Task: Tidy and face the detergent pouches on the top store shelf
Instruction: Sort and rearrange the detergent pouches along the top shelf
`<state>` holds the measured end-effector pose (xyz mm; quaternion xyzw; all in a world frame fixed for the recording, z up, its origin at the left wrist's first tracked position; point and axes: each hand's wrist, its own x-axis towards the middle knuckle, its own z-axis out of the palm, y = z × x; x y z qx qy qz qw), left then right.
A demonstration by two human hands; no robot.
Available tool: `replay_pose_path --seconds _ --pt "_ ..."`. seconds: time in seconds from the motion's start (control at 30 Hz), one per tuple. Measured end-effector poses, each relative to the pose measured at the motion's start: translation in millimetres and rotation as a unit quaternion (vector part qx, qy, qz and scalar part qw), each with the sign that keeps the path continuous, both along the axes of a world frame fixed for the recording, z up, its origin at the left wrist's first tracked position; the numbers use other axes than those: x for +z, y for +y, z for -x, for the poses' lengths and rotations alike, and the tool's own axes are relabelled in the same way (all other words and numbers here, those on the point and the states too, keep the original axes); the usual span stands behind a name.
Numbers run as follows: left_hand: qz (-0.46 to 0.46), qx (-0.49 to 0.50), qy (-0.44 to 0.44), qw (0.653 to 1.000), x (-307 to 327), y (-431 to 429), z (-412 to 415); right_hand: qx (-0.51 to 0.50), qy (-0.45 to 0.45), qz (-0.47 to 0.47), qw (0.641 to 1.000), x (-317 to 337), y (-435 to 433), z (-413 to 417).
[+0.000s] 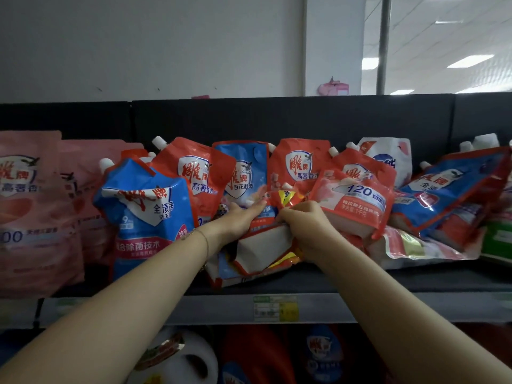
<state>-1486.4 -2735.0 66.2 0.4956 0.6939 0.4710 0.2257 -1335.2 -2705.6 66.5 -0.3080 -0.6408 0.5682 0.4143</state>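
Reaching up in the head view, both hands meet at the middle of the top shelf (415,281), where the detergent pouches form a loose heap instead of a faced row. The right hand (302,225) has its fingers curled round the crumpled upper end of a fallen pouch (263,242), a red one lying on its side with its pale base turned toward the shelf front. The left hand (243,214) lies with fingers nearly straight and flat against the same pouch, gripping nothing. A creased blue pouch (146,212) stands upright just to the left. To the right, a tilted red pouch (357,200) rests against the heap, with more leaning pouches (448,189) beyond it. Probable fault: lifting the fallen pouch removes support from the tilted red pouch, which may then slide forward off the shelf edge. A grip on the crumpled end alone may also slip, since the filled body sags.
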Motion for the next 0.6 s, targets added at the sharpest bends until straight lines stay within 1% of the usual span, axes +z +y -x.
replay_pose_path --seconds 0.07,0.13,0.23,0.3,0.33,0.4,0.47,0.53,0.6 --pt "-0.059 0.045 -0.069 0.995 2.2 2.2 3.6 -0.001 0.012 -0.038 0.999 -2.3 -0.2 6.5" --pt "-0.081 0.040 -0.146 0.985 5.3 4.1 9.7 0.013 0.042 -0.063 0.997 -1.0 -0.3 9.9" --pt "-0.105 -0.001 -0.198 0.975 18.1 -1.3 9.5 0.036 0.065 -0.129 0.989 8.0 1.5 10.7" --pt "-0.141 -0.014 -0.216 0.966 29.7 -1.9 9.2 0.042 0.073 -0.165 0.983 15.7 8.0 11.2" --pt "-0.172 -0.013 -0.214 0.961 35.4 -2.7 7.5 0.043 0.072 -0.176 0.981 19.8 12.4 11.6" --pt "-0.252 0.022 -0.202 0.946 44.7 2.3 10.0 0.044 0.060 -0.205 0.976 28.8 22.0 12.8" --pt "-0.320 0.061 -0.143 0.935 52.0 6.0 12.1 0.035 0.048 -0.232 0.971 36.9 31.4 16.8" --pt "-0.358 0.079 -0.067 0.928 56.9 8.8 12.3 0.009 0.037 -0.249 0.968 41.3 44.0 26.3" --pt "-0.365 0.085 -0.023 0.927 57.7 16.1 17.0 -0.026 0.020 -0.267 0.963 42.3 58.7 39.4"
